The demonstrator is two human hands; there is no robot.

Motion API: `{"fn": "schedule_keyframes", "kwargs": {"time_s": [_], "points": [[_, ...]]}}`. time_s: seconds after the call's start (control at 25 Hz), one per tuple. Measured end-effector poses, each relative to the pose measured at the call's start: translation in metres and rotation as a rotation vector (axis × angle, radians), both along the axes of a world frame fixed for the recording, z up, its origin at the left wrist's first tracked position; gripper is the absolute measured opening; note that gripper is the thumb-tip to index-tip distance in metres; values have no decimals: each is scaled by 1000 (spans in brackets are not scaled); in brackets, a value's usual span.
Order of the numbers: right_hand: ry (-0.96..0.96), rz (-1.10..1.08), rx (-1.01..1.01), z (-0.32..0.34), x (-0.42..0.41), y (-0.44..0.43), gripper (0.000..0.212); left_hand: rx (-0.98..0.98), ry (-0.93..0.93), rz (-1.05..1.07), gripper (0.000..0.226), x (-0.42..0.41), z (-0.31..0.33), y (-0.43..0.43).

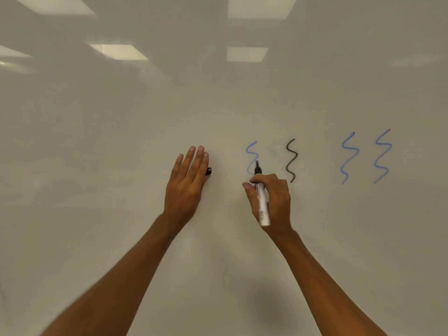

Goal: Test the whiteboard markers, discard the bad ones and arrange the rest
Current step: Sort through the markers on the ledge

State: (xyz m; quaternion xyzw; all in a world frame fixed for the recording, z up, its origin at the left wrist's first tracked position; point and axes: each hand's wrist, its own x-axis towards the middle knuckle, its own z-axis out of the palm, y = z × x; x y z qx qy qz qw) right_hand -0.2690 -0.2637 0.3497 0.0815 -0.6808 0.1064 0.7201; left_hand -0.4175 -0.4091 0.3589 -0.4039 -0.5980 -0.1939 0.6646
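While the right hand (pixel 275 200) is clamping a marker (pixel 263 207), the left hand (pixel 186 183) is lying straight-fingered. A cap (pixel 209 171) is peeking beside it.

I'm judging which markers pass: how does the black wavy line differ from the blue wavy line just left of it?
The black wavy line is dark and bold; the blue wavy line is paler and thinner. The black one stands clear; the blue one's lower part is crossed by the tip of the white-barrelled marker in the right hand. Both are upright squiggles at similar height.
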Motion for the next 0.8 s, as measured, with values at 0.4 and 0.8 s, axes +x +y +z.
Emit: {"fn": "schedule_keyframes", "kwargs": {"time_s": [0.4, 0.8], "points": [[69, -47, -140, 38, -44, -11, 18, -41, -31, -31, 43, -28, 17, 15], [102, -161, -38, 6, -56, -2, 15, -20, 2, -28, 43, -29, 16, 16]]}}
